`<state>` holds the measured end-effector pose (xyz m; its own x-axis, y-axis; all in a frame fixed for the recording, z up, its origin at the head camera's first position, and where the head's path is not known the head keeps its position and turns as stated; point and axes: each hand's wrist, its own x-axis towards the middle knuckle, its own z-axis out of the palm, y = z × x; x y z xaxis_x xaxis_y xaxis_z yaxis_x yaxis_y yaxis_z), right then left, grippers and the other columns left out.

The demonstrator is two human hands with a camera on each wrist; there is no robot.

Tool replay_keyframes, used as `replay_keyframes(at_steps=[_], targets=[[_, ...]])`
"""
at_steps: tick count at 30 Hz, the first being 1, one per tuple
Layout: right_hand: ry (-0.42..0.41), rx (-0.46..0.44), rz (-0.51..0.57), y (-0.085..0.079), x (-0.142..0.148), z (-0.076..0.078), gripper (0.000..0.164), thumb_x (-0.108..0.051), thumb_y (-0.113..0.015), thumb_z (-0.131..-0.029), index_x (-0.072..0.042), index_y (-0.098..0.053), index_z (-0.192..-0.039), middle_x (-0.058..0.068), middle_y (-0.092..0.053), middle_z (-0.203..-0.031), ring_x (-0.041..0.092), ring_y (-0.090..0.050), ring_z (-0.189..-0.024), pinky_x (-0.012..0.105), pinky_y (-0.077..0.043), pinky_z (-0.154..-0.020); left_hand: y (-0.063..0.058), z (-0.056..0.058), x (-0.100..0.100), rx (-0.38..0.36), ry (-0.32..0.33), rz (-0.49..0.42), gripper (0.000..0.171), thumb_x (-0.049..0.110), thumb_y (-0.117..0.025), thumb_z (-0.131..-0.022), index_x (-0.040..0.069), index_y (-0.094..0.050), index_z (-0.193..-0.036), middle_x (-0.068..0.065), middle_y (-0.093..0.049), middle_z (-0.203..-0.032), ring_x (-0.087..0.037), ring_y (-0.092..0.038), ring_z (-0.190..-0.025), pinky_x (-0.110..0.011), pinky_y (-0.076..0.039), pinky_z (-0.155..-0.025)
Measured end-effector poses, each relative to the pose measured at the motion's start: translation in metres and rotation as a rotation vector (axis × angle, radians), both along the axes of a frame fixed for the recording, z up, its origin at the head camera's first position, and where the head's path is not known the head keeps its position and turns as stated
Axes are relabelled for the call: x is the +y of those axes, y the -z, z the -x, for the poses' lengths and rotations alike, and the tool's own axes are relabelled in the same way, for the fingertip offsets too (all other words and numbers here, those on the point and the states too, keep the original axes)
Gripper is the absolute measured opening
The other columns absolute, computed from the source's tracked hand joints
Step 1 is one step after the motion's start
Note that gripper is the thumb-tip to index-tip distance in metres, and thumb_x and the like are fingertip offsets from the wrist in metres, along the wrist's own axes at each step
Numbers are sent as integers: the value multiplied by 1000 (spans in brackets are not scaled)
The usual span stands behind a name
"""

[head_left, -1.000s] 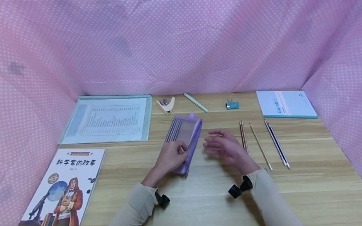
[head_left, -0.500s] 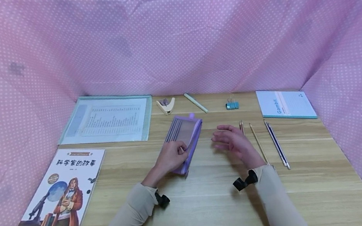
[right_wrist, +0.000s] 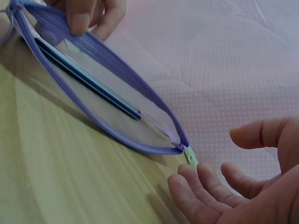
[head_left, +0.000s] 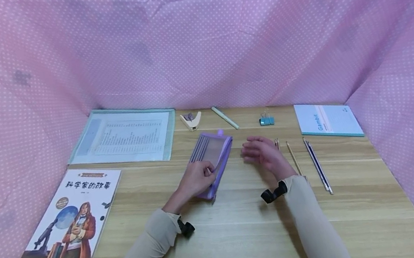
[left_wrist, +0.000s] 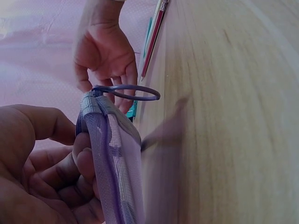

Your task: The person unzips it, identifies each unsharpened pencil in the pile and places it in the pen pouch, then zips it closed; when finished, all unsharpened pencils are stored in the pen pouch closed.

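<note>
My left hand (head_left: 196, 178) pinches the near side of a purple mesh pencil case (head_left: 214, 148), thumb and fingers on its edge. In the right wrist view the case's zipped mouth gapes, and a dark-blue striped pencil (right_wrist: 93, 81) lies inside. A purple loop (left_wrist: 135, 91) sticks out from one end of the case in the left wrist view. To the right of the case hovers my right hand (head_left: 263, 156), fingers loosely spread, holding nothing. It partly covers reddish pencils (head_left: 277, 143) and a plain wooden pencil (head_left: 293, 154).
Dark-striped pencils (head_left: 317, 166) lie farther right. Along the back are a document folder (head_left: 123, 134), a hole punch or stapler-like cream tool (head_left: 191, 122), a pale green pen (head_left: 225, 117), a teal binder clip (head_left: 266, 120) and a notebook (head_left: 328, 120). A book (head_left: 73, 213) lies left; pink cloth surrounds the table.
My right hand has drawn back from the pencil case, rightward and slightly away from me, covering more of the reddish pencils. My left hand keeps its hold on the case.
</note>
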<state>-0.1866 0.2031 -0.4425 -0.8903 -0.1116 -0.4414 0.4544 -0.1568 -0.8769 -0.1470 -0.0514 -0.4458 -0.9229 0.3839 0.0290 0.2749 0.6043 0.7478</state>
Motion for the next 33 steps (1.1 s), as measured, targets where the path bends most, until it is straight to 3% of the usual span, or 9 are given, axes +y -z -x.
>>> replay_keyframes(at_steps=[5,13,19,22,27,33], targets=[[-11,-16,-19,4,1,10,54,-11,-50,-102,1,-30,-151,8,-69,-116,17,-70,-103,37,-56,-98,0,0,0,3,6,9,7,3,-67,-81,1,-73,-84,-5,-65,-64,-6,-51,-54,-17,-42,-47],[-62,-23,-79,8,-6,27,51,-15,-47,-104,0,-32,-151,13,-62,-130,19,-65,-110,36,-54,-102,-1,0,-1,13,9,14,7,3,-67,-80,1,-73,-83,-4,-65,-64,-6,-52,-54,-17,-42,-48],[-94,-26,-140,6,-18,41,49,-17,-46,-105,2,-35,-149,23,-51,-144,29,-58,-127,38,-50,-108,-1,-1,-2,12,7,12,6,4,-67,-81,2,-73,-83,-4,-65,-64,-5,-51,-54,-17,-42,-48],[-92,-39,-158,6,-22,48,50,-16,-47,-104,2,-35,-148,19,-57,-136,31,-56,-131,38,-49,-110,0,-1,-2,5,6,11,6,4,-67,-81,2,-73,-83,-4,-65,-64,-6,-51,-54,-17,-42,-48],[-83,-60,-177,5,-25,58,50,-15,-49,-103,2,-36,-147,5,-62,-108,24,-63,-116,37,-49,-109,0,-1,-2,3,7,13,7,4,-67,-81,2,-73,-84,-4,-64,-64,-6,-51,-54,-17,-42,-47],[-112,-48,-218,3,-28,64,47,-16,-51,-102,4,-41,-143,2,-62,-104,12,-64,-94,37,-51,-107,1,0,-2,15,10,12,6,4,-67,-81,2,-72,-83,-4,-64,-63,-5,-51,-54,-17,-41,-47]])
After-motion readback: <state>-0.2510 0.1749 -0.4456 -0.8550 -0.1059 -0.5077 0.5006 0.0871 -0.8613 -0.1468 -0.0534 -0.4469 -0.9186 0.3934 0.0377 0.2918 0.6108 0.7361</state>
